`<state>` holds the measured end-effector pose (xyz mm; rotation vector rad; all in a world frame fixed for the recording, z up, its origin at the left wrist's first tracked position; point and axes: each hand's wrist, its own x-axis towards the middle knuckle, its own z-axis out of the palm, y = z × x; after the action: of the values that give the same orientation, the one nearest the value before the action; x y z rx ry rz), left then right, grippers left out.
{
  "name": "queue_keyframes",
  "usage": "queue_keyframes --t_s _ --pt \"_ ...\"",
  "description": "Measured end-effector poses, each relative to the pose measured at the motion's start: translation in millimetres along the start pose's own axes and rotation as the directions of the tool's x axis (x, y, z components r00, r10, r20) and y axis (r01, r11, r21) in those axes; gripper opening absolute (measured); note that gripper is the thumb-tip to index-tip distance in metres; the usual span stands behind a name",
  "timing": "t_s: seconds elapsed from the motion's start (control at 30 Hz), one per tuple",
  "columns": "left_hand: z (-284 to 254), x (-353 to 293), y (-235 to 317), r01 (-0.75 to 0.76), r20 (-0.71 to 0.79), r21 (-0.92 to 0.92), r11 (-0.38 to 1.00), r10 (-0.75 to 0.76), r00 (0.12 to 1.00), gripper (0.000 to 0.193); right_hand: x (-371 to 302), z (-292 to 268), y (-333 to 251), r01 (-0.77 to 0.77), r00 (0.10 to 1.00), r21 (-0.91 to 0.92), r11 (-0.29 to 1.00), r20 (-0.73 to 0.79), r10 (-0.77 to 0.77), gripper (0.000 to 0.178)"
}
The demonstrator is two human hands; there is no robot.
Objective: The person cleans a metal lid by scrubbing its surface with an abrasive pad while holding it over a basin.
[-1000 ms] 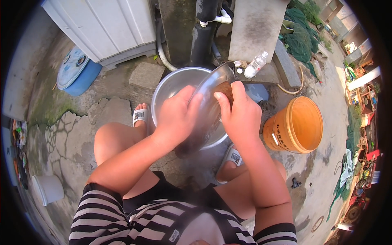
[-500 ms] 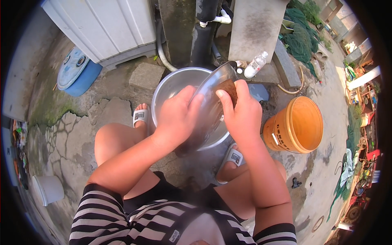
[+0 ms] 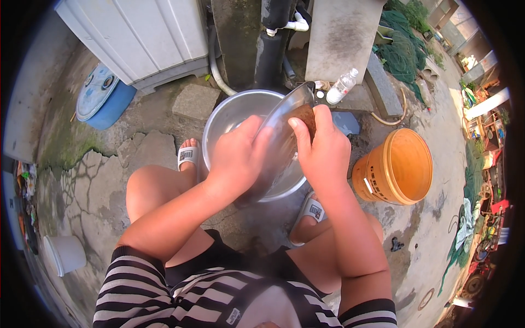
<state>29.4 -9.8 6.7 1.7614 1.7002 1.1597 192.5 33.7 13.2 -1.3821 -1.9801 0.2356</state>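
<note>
I squat over a large steel basin (image 3: pixel 229 112) on the ground. My left hand (image 3: pixel 236 156) grips the edge of a glass pan lid (image 3: pixel 284 117) that is tilted up over the basin. My right hand (image 3: pixel 322 148) presses a brown scrubbing pad (image 3: pixel 302 116) against the lid's surface. Both hands are closed around what they hold. My feet in white slides (image 3: pixel 188 156) flank the basin.
An orange bucket (image 3: pixel 399 167) stands to the right. A clear plastic bottle (image 3: pixel 342 87) lies by a concrete block behind the basin. A blue round lid (image 3: pixel 101 95) and a white appliance (image 3: pixel 142 35) are at the back left. A small white bucket (image 3: pixel 65 254) sits at the left.
My right hand has shifted slightly on the lid with the pad. The left hand keeps its hold; the lid stays tilted.
</note>
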Motion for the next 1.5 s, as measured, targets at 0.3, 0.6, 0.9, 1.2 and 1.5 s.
queue_keyframes --t_s 0.3,0.6,0.9,1.2,1.5 --pt "-0.5 2.1 5.3 0.039 0.007 -0.050 0.998 -0.039 0.999 0.023 -0.8 -2.2 1.8 0.047 0.998 -0.046 0.998 -0.034 -0.049 0.031" --pt "-1.3 -0.4 3.4 0.029 -0.021 -0.060 0.998 -0.030 0.999 0.024 -0.4 -2.4 4.3 0.101 0.995 -0.051 0.994 -0.014 -0.102 0.031" --pt "-6.5 3.2 8.7 0.081 -0.029 -0.096 0.992 -0.084 0.996 0.021 -2.0 -2.6 4.4 0.075 0.996 -0.014 0.997 -0.038 -0.075 0.030" --pt "-6.4 2.1 4.6 0.089 -0.013 -0.125 0.988 -0.091 0.996 0.022 -2.6 -1.4 3.1 0.168 0.982 -0.078 0.983 -0.071 -0.173 0.030" --pt "-4.8 3.5 1.5 0.082 -0.017 -0.143 0.986 -0.085 0.996 0.021 -1.2 -1.3 0.2 0.180 0.979 -0.129 0.975 -0.073 -0.190 0.029"
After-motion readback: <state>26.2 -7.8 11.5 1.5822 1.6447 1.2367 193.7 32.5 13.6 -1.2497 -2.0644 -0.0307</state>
